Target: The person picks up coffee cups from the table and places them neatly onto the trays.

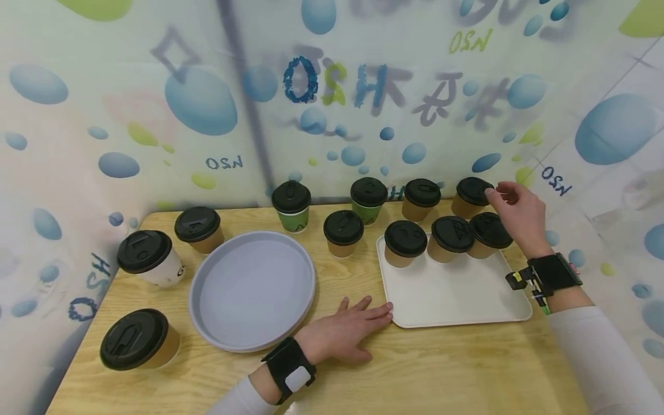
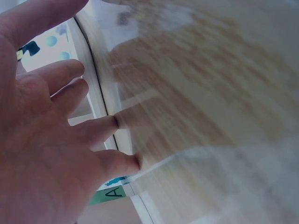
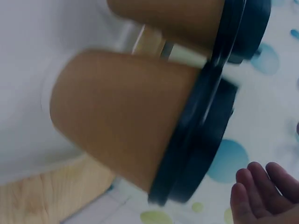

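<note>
The right hand point(image 1: 516, 216) reaches over the white tray point(image 1: 456, 300) toward the far-right brown cup point(image 1: 471, 197) at the back of the worktop point(image 1: 415, 369). Its fingers are loosely bent at the lid edge and grip nothing yet, though contact is hard to judge. Three brown cups point(image 1: 448, 238) already stand on the tray. The left hand point(image 1: 344, 331) lies flat and released, fingertips at the tray's near corner. Next move, likely: close round that cup and lift it clear of its neighbours.
</note>
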The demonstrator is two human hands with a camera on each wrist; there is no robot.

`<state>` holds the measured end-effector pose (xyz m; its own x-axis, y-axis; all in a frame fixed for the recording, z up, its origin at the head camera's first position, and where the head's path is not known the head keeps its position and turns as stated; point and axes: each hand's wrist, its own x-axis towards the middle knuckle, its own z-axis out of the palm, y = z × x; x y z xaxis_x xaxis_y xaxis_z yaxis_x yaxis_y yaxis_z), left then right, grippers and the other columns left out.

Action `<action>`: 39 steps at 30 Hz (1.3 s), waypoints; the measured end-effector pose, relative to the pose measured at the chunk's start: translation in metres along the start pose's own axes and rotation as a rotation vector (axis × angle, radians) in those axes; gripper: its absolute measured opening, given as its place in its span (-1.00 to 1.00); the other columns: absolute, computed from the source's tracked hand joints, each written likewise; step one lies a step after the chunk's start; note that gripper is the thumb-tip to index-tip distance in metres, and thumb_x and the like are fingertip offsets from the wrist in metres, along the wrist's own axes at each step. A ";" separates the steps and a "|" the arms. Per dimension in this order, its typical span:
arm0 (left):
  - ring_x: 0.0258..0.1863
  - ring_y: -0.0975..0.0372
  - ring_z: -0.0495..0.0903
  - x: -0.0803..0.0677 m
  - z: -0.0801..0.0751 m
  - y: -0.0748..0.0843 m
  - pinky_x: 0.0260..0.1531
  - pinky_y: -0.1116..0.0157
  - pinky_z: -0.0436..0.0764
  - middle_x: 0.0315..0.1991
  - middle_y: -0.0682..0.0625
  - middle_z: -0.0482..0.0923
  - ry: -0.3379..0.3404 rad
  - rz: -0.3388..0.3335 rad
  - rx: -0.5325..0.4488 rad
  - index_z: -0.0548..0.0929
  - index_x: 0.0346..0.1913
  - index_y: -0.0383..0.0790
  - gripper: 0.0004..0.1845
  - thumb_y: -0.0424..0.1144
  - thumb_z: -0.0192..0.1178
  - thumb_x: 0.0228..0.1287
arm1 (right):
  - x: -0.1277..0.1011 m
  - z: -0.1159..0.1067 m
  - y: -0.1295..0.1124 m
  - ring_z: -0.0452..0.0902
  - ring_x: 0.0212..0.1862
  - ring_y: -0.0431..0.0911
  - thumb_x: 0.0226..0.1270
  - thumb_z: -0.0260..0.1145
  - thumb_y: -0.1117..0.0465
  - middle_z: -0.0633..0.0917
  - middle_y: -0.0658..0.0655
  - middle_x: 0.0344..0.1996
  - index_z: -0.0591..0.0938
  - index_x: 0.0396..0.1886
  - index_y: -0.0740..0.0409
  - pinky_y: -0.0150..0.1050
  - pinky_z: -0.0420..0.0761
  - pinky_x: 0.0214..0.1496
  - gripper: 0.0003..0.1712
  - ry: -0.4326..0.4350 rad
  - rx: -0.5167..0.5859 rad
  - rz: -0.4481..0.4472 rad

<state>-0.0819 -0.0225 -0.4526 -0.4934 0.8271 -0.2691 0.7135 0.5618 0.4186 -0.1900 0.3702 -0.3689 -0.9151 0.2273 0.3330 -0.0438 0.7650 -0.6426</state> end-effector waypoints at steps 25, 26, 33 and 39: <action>0.63 0.02 -0.01 -0.003 -0.001 -0.001 0.42 -0.29 0.18 0.66 0.24 -0.03 -0.006 0.016 -0.001 0.24 0.63 0.08 -0.14 -0.08 0.36 0.33 | 0.083 0.008 0.017 0.19 0.27 0.68 0.40 0.28 -0.31 0.09 0.89 0.32 -0.21 0.45 0.82 0.46 0.39 0.19 0.40 -0.684 -0.353 0.080; 0.63 0.02 -0.01 -0.002 -0.001 0.000 0.42 -0.29 0.19 0.66 0.24 -0.03 -0.009 0.020 0.000 0.23 0.63 0.09 -0.14 -0.07 0.36 0.33 | 0.083 0.009 0.019 0.20 0.26 0.68 0.40 0.28 -0.30 0.10 0.89 0.31 -0.22 0.43 0.83 0.46 0.40 0.18 0.39 -0.699 -0.356 0.075; 0.64 0.02 -0.03 -0.001 0.000 0.002 0.43 -0.29 0.16 0.66 0.25 -0.05 -0.012 0.016 0.003 0.22 0.64 0.06 -0.13 -0.09 0.36 0.33 | 0.085 0.013 0.025 0.20 0.24 0.70 0.39 0.32 -0.25 0.12 0.91 0.26 -0.25 0.42 0.83 0.47 0.39 0.20 0.39 -0.702 -0.378 0.060; 0.64 0.02 -0.03 -0.004 -0.001 0.001 0.43 -0.29 0.17 0.67 0.23 -0.04 -0.008 0.006 0.013 0.22 0.64 0.04 -0.14 -0.09 0.36 0.33 | 0.087 0.020 0.023 0.10 0.25 0.70 0.43 0.28 -0.21 0.03 0.91 0.26 -0.17 0.44 0.80 0.49 0.34 0.21 0.29 -0.668 -0.406 0.046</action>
<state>-0.0796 -0.0249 -0.4506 -0.4855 0.8303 -0.2737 0.7228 0.5573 0.4087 -0.2783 0.3956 -0.3685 -0.9653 -0.0484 -0.2565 0.0318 0.9535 -0.2997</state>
